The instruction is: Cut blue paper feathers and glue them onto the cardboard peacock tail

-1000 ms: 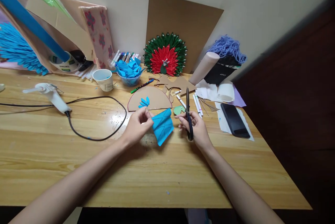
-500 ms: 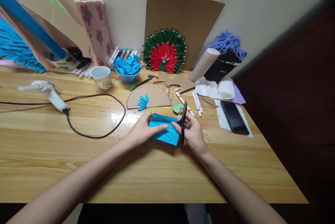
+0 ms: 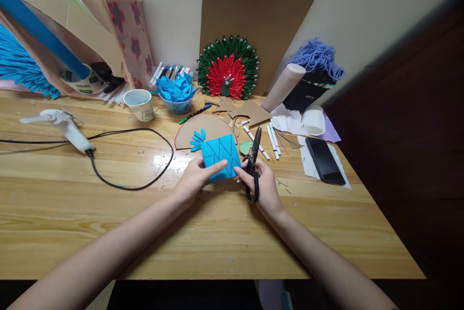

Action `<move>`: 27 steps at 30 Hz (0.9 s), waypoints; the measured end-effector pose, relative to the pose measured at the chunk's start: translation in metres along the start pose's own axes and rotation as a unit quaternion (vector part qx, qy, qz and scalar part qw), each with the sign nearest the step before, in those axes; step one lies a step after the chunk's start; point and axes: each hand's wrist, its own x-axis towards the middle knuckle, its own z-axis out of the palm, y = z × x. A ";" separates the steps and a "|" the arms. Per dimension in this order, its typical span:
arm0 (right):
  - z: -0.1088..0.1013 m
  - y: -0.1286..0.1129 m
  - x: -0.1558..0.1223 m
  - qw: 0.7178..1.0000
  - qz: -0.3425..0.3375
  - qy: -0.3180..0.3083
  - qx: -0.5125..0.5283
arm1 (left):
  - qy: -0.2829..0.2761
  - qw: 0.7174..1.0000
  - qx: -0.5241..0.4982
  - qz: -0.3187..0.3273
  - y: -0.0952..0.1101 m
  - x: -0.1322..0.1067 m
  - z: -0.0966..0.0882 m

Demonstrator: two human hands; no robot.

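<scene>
My left hand (image 3: 195, 175) grips the left side of a blue paper piece (image 3: 220, 153), its thumb lying across the front. Dark pointed outlines are drawn on the paper. Black scissors (image 3: 253, 165) hang in my right hand (image 3: 264, 182), blades pointing up and away from me. The right thumb and fingertips also pinch the paper's lower right corner. Just behind the paper lies a brown cardboard half-disc (image 3: 184, 133) with several blue petals (image 3: 197, 141) on it. A green leaf-like piece (image 3: 245, 147) is partly behind the scissors.
A white glue gun (image 3: 67, 129) with a looped cord lies left. Behind stand a paper cup (image 3: 139, 107), a bowl of blue scraps (image 3: 177, 102) and a red-green peacock craft (image 3: 228, 71). Markers (image 3: 273, 141) and a phone (image 3: 325, 161) lie right.
The blue paper has been raised and tilted, so its drawn face shows more fully and overlaps the half-disc. The scissors have turned slightly in my right hand.
</scene>
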 end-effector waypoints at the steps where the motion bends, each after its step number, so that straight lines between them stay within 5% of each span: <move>1: 0.003 -0.001 -0.001 1.000 0.005 0.003 0.004 | -0.005 1.000 0.017 -0.005 -0.002 -0.002 0.003; 6: 0.006 -0.001 -0.002 0.997 0.040 -0.052 0.041 | 0.051 0.995 0.085 0.014 -0.004 -0.002 0.005; 12: -0.013 0.007 0.005 0.935 0.144 -0.293 0.142 | 0.118 0.983 0.117 0.072 0.011 0.010 -0.015; 16: -0.028 0.005 0.000 0.905 0.127 -0.397 0.082 | 0.144 0.974 0.149 0.090 0.020 0.011 -0.021; 27: -0.022 -0.018 -0.011 0.900 0.069 -0.427 -0.059 | 0.134 0.973 0.162 0.100 0.022 0.007 -0.019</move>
